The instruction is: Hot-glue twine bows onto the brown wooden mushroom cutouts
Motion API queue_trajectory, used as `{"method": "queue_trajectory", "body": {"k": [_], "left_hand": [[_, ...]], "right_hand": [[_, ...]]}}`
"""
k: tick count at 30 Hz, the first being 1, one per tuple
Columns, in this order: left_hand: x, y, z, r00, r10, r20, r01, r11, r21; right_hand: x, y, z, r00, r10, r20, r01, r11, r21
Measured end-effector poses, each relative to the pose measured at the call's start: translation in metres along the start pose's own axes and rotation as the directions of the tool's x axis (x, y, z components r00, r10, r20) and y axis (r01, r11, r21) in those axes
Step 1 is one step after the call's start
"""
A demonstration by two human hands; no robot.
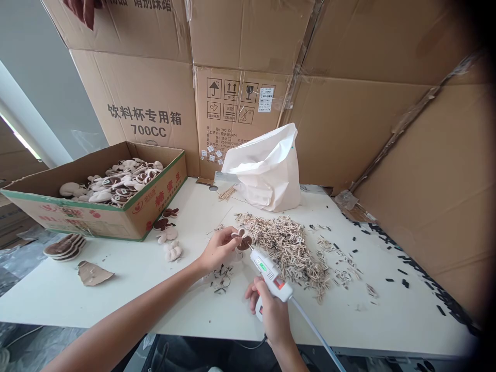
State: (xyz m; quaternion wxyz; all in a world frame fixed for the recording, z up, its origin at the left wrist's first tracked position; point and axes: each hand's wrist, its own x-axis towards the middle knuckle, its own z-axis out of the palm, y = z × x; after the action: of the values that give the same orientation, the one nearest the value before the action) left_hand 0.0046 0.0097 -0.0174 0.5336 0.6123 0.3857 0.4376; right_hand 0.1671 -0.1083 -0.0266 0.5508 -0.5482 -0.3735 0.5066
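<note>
My left hand (218,249) pinches a brown-and-cream mushroom-shaped piece (243,239) by its edge. My right hand (272,316) grips a white hot glue gun (270,272), whose nozzle points at the underside of that piece and sits very close to it. A white cord (315,330) trails from the gun toward the bottom right. Just right of both hands lies a heap of pale, twig-like stems (284,253). A small tangle of dark scraps (221,279) lies below my left hand.
On the white table (77,292) stand an open cardboard box (89,217) of mushroom-shaped pieces and a white paper bag (263,173). Loose pieces, thin sticks (227,192) and black scraps (403,274) lie about. Cardboard sheets form the back wall, where another person's hand (83,10) shows.
</note>
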Motion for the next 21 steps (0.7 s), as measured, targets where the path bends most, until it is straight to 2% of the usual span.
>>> {"method": "queue_trajectory", "body": {"k": [21], "left_hand": [[-0.0009, 0.0084, 0.0013, 0.999, -0.039, -0.024, 0.038, 0.999, -0.034]], "right_hand": [[-0.0008, -0.0010, -0.0004, 1.000, 0.012, -0.006, -0.012, 1.000, 0.006]]}}
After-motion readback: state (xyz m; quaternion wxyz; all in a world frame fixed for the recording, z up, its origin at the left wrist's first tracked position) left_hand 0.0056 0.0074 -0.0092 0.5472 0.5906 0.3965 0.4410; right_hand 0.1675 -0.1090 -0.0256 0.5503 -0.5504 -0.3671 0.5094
